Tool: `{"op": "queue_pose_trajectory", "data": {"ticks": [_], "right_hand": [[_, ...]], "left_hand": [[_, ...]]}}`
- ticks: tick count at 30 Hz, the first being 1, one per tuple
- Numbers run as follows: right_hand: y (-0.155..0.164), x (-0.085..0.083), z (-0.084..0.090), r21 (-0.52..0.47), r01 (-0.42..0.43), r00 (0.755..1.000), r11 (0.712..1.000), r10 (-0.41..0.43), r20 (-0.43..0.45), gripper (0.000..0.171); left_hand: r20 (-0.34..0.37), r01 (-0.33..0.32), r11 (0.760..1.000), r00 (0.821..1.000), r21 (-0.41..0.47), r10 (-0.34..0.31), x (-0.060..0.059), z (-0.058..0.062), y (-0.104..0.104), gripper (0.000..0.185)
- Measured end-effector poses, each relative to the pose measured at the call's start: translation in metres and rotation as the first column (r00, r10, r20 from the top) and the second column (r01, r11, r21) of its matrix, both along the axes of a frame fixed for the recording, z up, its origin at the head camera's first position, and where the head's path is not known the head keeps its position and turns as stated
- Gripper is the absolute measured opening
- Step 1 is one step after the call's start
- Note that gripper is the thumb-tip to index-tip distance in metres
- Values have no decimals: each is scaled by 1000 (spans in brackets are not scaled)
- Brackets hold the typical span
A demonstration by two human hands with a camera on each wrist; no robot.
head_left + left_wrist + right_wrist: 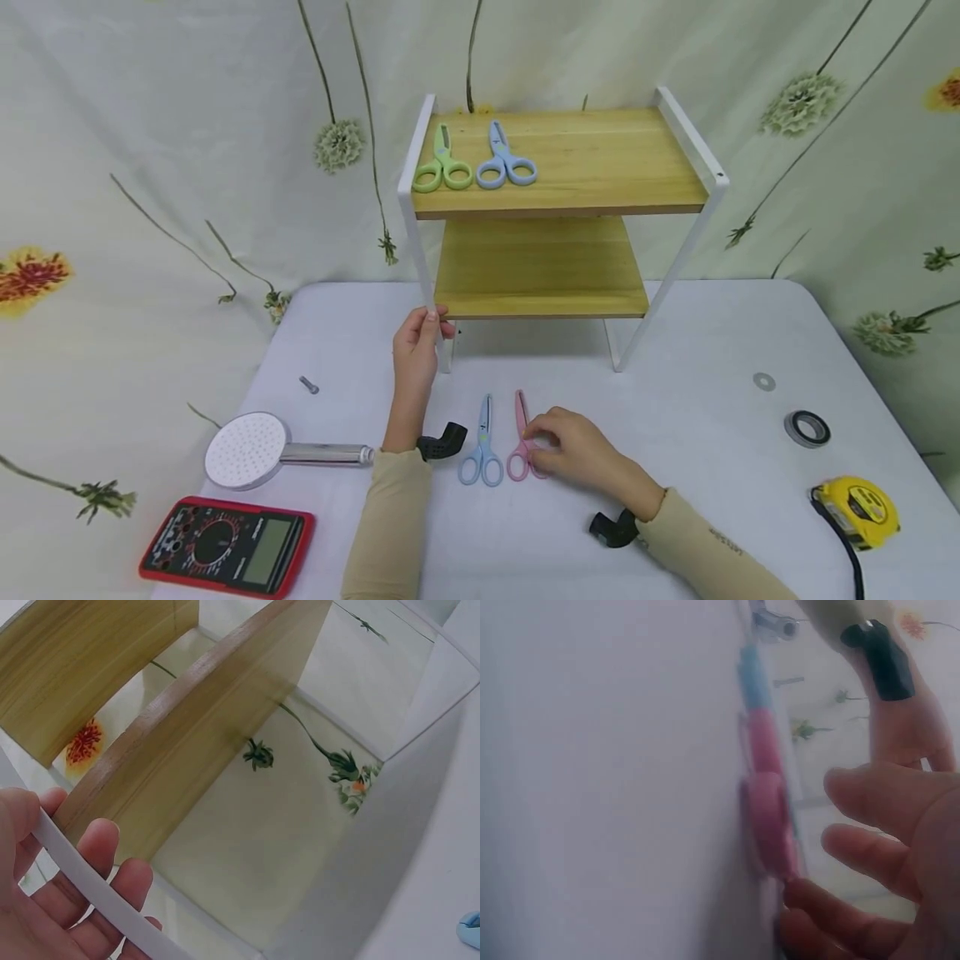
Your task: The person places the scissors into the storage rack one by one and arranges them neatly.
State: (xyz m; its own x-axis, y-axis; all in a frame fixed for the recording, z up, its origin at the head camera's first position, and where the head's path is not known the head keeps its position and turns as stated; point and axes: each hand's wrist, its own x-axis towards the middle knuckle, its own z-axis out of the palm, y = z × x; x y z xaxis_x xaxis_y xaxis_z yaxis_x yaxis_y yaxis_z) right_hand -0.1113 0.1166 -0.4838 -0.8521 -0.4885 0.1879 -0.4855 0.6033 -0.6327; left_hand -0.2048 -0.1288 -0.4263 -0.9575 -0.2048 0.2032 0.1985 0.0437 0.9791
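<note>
My left hand (417,346) grips the white metal side leg of a two-tier wooden shelf (555,304); in the left wrist view its fingers (131,883) curl round the bar. My right hand (573,446) reaches over pink scissors (520,407), its thumb and fingers apart right at the handles, partly hiding them. In the right wrist view the pink handle (771,825) lies beside the lower fingertips. Blue scissors (484,437) lie just left of the pink pair, blades pointing toward the shelf. On the upper shelf rest green scissors (442,158) and another blue pair (504,158).
On the left lie a shower head (246,450), a red-framed multimeter (228,546) and a small bolt (309,385). To the right are a flat washer (764,382), a black tape roll (792,429) and a yellow tape measure (862,510). A floral cloth (187,100) hangs behind the table.
</note>
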Motion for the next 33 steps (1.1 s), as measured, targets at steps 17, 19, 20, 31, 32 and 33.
{"op": "queue_pose_trajectory", "data": {"ticks": [17,19,20,31,32,33], "right_hand": [[-13,8,-7,165,145,989,976,-136,-64,31],[-13,8,-8,178,147,989,973,-138,-59,33],[-13,8,-7,181,148,989,972,-140,-56,34],[-11,6,-5,171,171,982,970,-182,52,38],[-10,6,-4,167,173,981,971,-185,61,38],[-10,5,-4,164,175,979,971,-189,71,38]], "left_hand": [[-12,2,1000,1000,-16,-2,1,1,1,28],[-10,0,1000,1000,-20,0,1,1,1,28],[-8,-1,1000,1000,-21,1,1,1,1,28],[-12,0,1000,1000,0,0,0,0,1,27],[-11,0,1000,1000,0,0,0,0,1,27],[-12,1,1000,1000,0,-1,0,0,1,27]]}}
